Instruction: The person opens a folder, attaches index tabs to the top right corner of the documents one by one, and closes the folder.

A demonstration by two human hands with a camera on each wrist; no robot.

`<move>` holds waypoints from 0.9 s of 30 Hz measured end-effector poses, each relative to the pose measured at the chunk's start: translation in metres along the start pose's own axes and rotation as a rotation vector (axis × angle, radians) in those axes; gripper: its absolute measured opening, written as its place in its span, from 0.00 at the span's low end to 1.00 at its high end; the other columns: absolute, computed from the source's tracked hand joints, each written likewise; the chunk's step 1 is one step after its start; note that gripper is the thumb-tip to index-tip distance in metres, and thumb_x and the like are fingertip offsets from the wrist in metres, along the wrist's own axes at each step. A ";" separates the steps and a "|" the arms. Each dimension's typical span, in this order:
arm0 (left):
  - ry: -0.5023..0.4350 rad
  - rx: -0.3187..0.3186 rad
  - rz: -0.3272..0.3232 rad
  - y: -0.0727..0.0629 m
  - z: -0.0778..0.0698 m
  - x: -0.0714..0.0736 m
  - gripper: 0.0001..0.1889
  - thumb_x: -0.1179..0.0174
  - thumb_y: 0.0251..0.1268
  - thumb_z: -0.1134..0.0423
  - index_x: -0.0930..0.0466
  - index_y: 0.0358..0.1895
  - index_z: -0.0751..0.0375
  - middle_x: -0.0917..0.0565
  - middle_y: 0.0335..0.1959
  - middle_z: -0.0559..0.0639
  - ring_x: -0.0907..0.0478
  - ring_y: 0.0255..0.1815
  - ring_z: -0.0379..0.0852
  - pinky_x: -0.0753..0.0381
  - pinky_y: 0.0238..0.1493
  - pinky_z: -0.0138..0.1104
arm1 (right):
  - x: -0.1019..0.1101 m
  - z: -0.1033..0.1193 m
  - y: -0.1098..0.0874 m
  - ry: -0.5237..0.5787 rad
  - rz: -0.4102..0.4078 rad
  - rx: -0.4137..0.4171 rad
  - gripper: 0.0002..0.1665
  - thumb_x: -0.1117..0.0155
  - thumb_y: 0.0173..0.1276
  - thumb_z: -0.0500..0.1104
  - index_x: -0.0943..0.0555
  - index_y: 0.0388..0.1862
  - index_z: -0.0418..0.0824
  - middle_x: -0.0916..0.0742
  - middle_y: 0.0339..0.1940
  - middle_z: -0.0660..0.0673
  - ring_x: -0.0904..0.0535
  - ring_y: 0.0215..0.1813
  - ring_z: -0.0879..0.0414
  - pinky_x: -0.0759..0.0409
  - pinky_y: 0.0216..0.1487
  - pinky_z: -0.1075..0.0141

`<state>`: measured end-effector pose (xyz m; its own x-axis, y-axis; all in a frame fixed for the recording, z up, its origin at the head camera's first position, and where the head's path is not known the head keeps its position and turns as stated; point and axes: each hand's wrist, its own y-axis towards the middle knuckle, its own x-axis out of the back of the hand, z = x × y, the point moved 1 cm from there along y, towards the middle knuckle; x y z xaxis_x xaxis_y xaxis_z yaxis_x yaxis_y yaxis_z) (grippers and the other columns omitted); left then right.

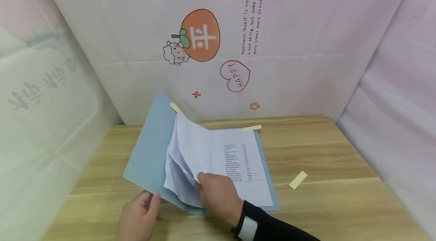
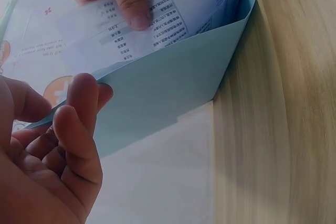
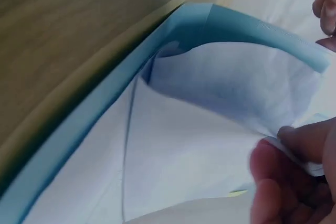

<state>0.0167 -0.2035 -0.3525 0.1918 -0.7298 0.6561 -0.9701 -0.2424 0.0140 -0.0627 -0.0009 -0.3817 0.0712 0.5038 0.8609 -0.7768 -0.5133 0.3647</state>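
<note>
A light blue folder lies opened on the table, its left cover raised at a slant. My left hand pinches the lower edge of that cover between thumb and fingers, as the left wrist view also shows. Over the folder's middle, my right hand pinches the lower edge of some white paper sheets, which bend up from the spine. Beneath them a printed sheet with a table of text lies flat on the right side. Yellow sticky tabs stick out at the top of the papers.
A loose yellow sticky tab lies on the wood-grain table right of the folder. Behind the table hangs a white printed cloth, and more cloth closes in the left and right sides.
</note>
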 end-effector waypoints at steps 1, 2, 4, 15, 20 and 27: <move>0.000 -0.003 -0.004 0.000 0.000 0.000 0.12 0.45 0.75 0.61 0.18 0.30 0.57 0.21 0.16 0.41 0.25 0.19 0.40 0.31 0.20 0.34 | 0.000 -0.002 -0.001 0.015 -0.030 0.007 0.14 0.30 0.67 0.43 0.25 0.26 0.45 0.25 0.17 0.56 0.34 0.18 0.67 0.36 0.18 0.75; 0.003 -0.002 -0.006 0.000 0.000 0.000 0.12 0.45 0.75 0.61 0.19 0.29 0.57 0.21 0.16 0.40 0.25 0.19 0.39 0.31 0.20 0.34 | -0.001 -0.002 -0.001 0.025 -0.060 0.023 0.12 0.29 0.66 0.42 0.25 0.28 0.44 0.24 0.19 0.56 0.33 0.19 0.68 0.35 0.18 0.75; 0.007 -0.003 -0.009 -0.001 0.001 0.000 0.12 0.45 0.75 0.61 0.19 0.29 0.56 0.21 0.16 0.40 0.25 0.19 0.39 0.30 0.20 0.34 | -0.004 -0.004 -0.004 0.030 -0.117 0.081 0.12 0.28 0.65 0.41 0.23 0.40 0.41 0.19 0.28 0.52 0.32 0.20 0.67 0.34 0.19 0.76; -0.014 -0.006 -0.023 -0.002 -0.002 -0.002 0.10 0.44 0.74 0.60 0.16 0.35 0.59 0.22 0.15 0.41 0.27 0.16 0.40 0.31 0.18 0.34 | -0.020 0.019 -0.016 -0.182 -0.028 0.266 0.29 0.32 0.66 0.50 0.29 0.65 0.49 0.26 0.66 0.33 0.28 0.22 0.59 0.27 0.23 0.71; 0.010 -0.010 -0.028 -0.002 -0.003 -0.003 0.12 0.44 0.74 0.59 0.19 0.30 0.56 0.22 0.14 0.40 0.31 0.14 0.41 0.32 0.17 0.34 | -0.021 0.031 -0.012 -0.247 0.101 0.125 0.16 0.34 0.67 0.50 0.28 0.45 0.45 0.22 0.38 0.46 0.35 0.20 0.58 0.36 0.20 0.70; 0.019 0.028 -0.010 -0.003 -0.005 -0.003 0.13 0.45 0.75 0.58 0.19 0.30 0.56 0.22 0.15 0.41 0.32 0.14 0.43 0.33 0.16 0.34 | -0.015 0.036 -0.006 -0.274 0.156 0.051 0.10 0.38 0.64 0.42 0.29 0.40 0.42 0.29 0.23 0.49 0.35 0.19 0.57 0.38 0.19 0.67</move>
<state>0.0182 -0.1975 -0.3503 0.1980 -0.7155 0.6699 -0.9636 -0.2672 -0.0005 -0.0363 -0.0304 -0.3846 0.1248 0.2139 0.9688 -0.7600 -0.6071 0.2320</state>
